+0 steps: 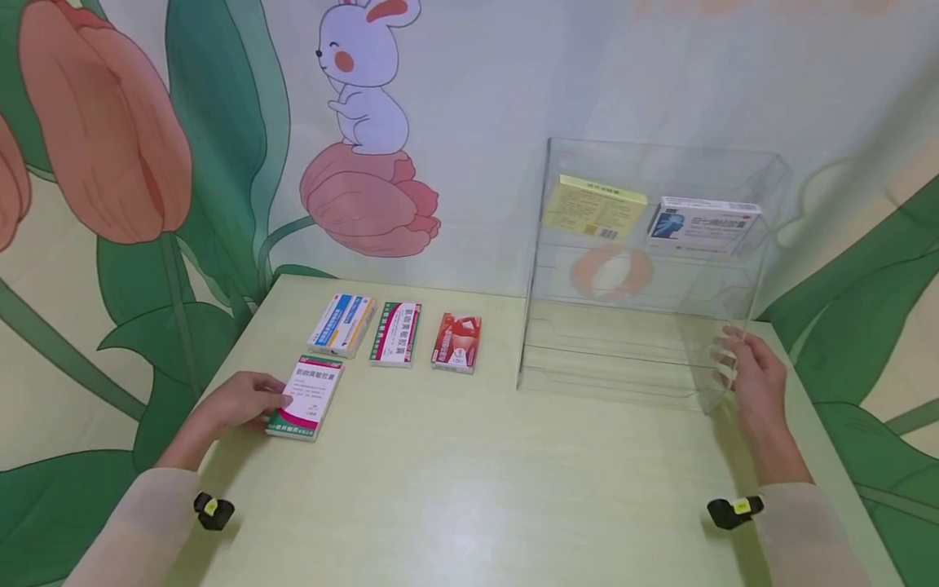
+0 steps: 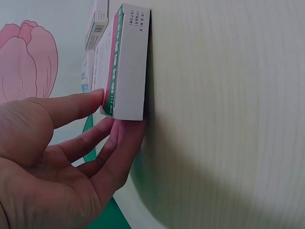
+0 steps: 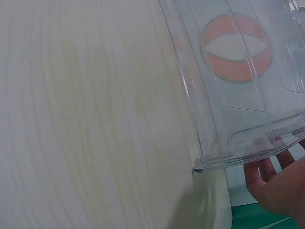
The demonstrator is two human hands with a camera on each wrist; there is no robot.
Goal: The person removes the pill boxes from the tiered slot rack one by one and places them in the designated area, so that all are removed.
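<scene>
My left hand [image 1: 242,399] pinches a white medicine box [image 1: 306,399] with green and magenta bands at the table's left side. In the left wrist view, the thumb lies on the printed face of this medicine box [image 2: 131,62] and the other fingers are at its near end and underside. A clear acrylic rack [image 1: 609,352] stands at the right. Against its right side panel rest the fingers of my right hand [image 1: 759,383]. The right wrist view shows that hand [image 3: 279,188] outside the transparent panel [image 3: 248,155], its fingertips touching it.
Behind the held box lie a blue-and-white box [image 1: 342,324], a smaller green-and-magenta box [image 1: 396,334] and a red box [image 1: 456,342]. High in the rack sit a yellow box [image 1: 596,208] and a white-and-blue box [image 1: 703,224]. A printed curtain [image 1: 484,98] hangs behind the table [image 1: 469,473].
</scene>
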